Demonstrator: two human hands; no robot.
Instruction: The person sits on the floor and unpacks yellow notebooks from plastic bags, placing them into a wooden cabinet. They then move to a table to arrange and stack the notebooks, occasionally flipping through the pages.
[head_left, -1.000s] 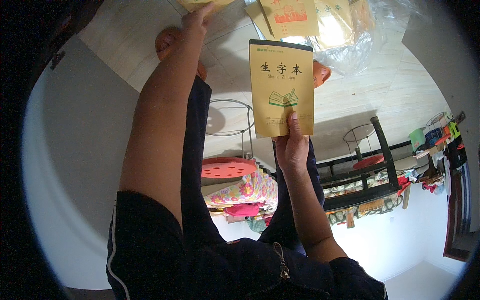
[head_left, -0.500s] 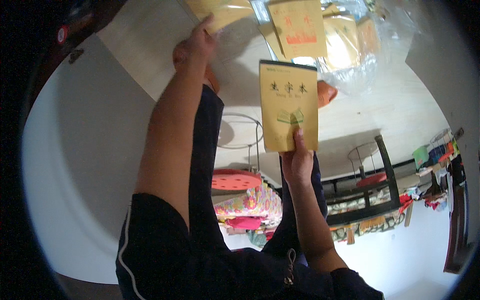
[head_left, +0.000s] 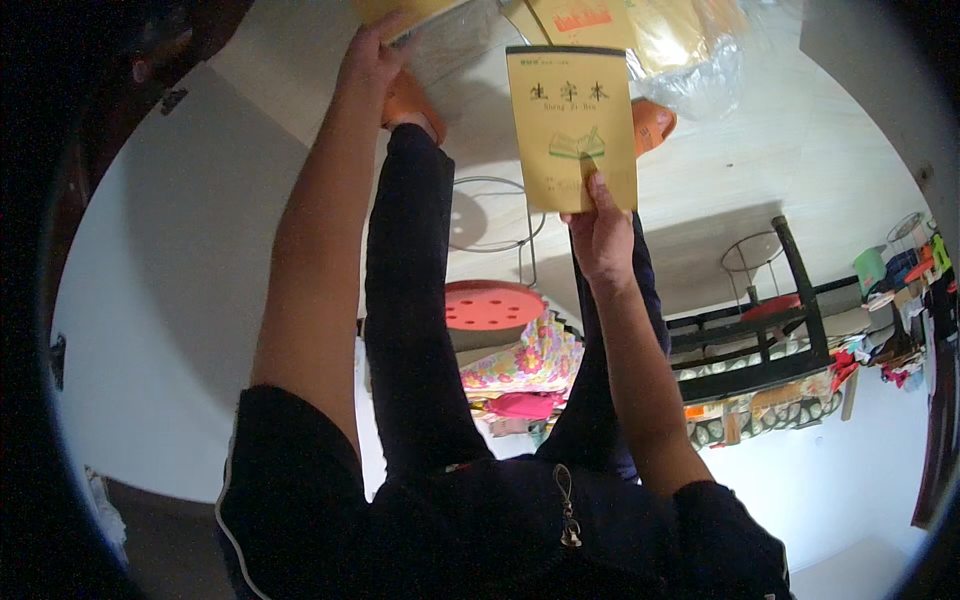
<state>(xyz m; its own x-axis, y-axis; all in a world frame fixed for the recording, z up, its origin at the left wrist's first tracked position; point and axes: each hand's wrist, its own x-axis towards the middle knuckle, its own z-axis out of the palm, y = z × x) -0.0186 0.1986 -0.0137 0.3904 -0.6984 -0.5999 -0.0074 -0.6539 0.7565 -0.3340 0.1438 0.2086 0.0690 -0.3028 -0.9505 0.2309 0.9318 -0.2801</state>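
My right hand [head_left: 603, 240] holds a tan exercise book [head_left: 575, 120] by its lower edge, thumb on the front cover. The book is upright to me, with dark lettering, a green open-book drawing and a dark strip along its top. At the upper left, my left hand [head_left: 375, 60] is closed at the near corner of another tan exercise book [head_left: 415, 14], which the picture's edge cuts off; the fingers are partly hidden. Beyond the right-hand book lie more tan books, one with a red print [head_left: 582, 14], beside clear plastic wrapping [head_left: 705, 75].
Orange slippers [head_left: 412, 108] are on my feet on the pale tiled floor [head_left: 690, 240]. Near my legs is a red round stool [head_left: 495, 305] with a metal ring base. To the right are a dark wooden frame [head_left: 755, 355] and a second stool [head_left: 775, 303] among piled cloths.
The view has shifted, so the floor things sit lower. My right hand and its exercise book appear higher in the picture. My left hand is still at the other book's corner.
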